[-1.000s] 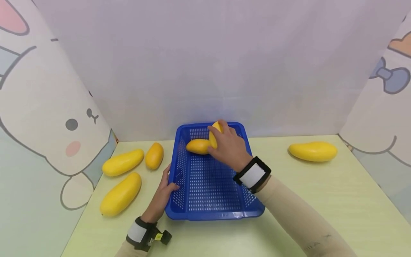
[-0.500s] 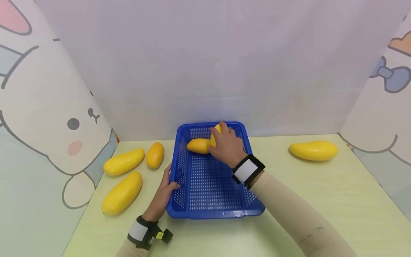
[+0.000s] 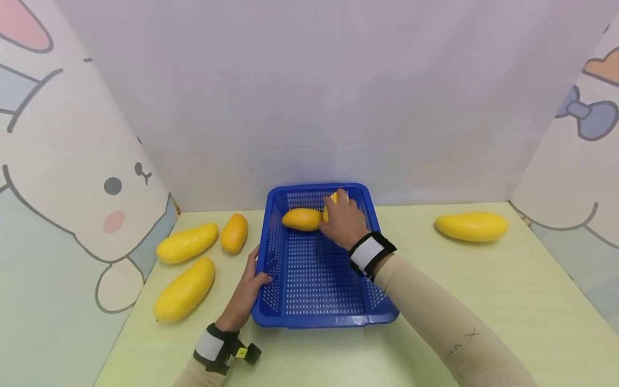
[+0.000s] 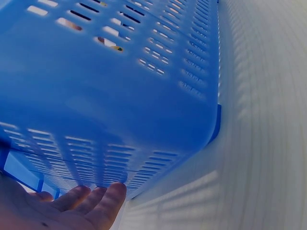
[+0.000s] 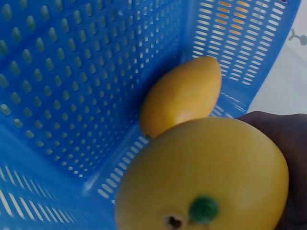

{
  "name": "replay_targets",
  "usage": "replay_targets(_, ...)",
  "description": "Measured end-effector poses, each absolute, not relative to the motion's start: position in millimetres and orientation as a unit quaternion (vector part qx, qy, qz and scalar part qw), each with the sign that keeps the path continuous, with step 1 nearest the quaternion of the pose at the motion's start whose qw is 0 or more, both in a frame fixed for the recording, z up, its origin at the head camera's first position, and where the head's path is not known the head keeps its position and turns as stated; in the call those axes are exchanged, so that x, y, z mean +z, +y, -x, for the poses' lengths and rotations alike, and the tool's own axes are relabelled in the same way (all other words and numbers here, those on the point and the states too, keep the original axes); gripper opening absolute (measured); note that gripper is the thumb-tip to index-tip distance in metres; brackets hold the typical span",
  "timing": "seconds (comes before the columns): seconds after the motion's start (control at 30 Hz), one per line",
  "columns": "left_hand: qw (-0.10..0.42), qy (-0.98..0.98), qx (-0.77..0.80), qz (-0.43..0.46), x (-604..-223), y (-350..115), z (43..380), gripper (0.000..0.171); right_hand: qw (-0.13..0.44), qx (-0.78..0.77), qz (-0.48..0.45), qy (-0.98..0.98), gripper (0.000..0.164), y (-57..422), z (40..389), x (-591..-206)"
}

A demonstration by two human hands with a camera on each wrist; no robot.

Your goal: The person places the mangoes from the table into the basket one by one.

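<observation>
My right hand (image 3: 346, 223) grips a yellow mango (image 5: 201, 167) low inside the far right part of the blue perforated basket (image 3: 325, 322). The right wrist view shows the green stem spot on its near end. Another, more orange mango (image 3: 301, 219) lies in the basket at the far wall, just left of the held one. At the basket's left side my left hand (image 3: 244, 293) holds the rim, thumb over the inner edge. Its fingers (image 4: 112, 196) lie along the outer wall in the left wrist view. Much of the held mango is hidden by the right hand in the head view.
Left of the basket lie two long yellow fruits (image 3: 187, 243) and a smaller orange-yellow mango (image 3: 234, 233). One more long yellow fruit (image 3: 471, 226) rests at the far right of the pale green table (image 3: 488, 301). A pale wall (image 3: 333, 107) stands behind the basket.
My right hand has moved a little to the right and lower into the basket with the mango, uncovering more of the one beside it. The left hand keeps its hold on the rim.
</observation>
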State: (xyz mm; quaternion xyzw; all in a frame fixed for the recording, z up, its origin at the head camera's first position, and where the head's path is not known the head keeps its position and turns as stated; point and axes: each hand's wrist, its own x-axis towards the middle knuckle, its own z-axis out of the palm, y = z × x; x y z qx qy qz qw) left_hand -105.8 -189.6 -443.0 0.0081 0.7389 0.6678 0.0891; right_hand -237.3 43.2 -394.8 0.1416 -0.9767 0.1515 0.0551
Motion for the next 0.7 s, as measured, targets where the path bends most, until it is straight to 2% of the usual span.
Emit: replay_targets(0.7, 0.094, 0.747, 0.658, 0.001, -445, -190, 108, 0.070, 0.049, 0.095, -0.139, -0.984, 0.056, 46, 247, -415)
